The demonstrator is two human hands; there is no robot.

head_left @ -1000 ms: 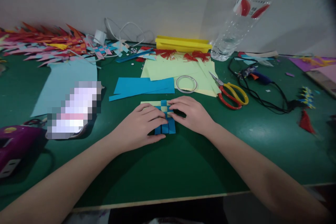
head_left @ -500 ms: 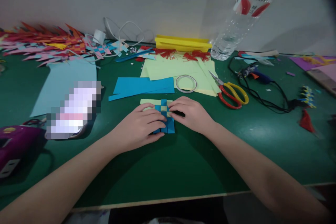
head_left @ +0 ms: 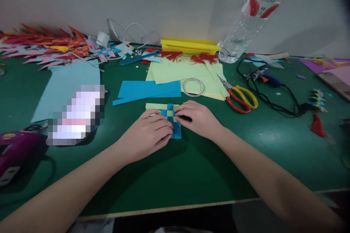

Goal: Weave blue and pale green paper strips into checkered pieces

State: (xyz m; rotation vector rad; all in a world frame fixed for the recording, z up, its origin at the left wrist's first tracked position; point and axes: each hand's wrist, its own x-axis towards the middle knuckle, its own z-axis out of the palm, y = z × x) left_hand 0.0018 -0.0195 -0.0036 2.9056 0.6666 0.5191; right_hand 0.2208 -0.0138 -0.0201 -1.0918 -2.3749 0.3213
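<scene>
A small woven piece of blue and pale green paper strips (head_left: 170, 113) lies on the green table, its blue ends pointing toward me. Over its left part rests my left hand (head_left: 146, 133), fingers curled and thumb drawn in at the lower blue strips. My right hand (head_left: 195, 117) pinches the right edge of the weave between thumb and fingers. The left fingers cover much of the weave. Just beyond it are blue paper sheets (head_left: 147, 89) and a cut blue strip.
Red-and-yellow scissors (head_left: 240, 98), a clear ring (head_left: 193, 95) and pale green paper (head_left: 180, 71) lie farther back. A phone (head_left: 78, 114) and a purple power strip (head_left: 16, 153) are at left. A plastic bottle (head_left: 235, 45) leans on the wall; a glue gun (head_left: 270, 79) lies right.
My left thumb and fingers have drawn closer together at the lower blue strips. The right hand keeps its pinch in nearly the same place.
</scene>
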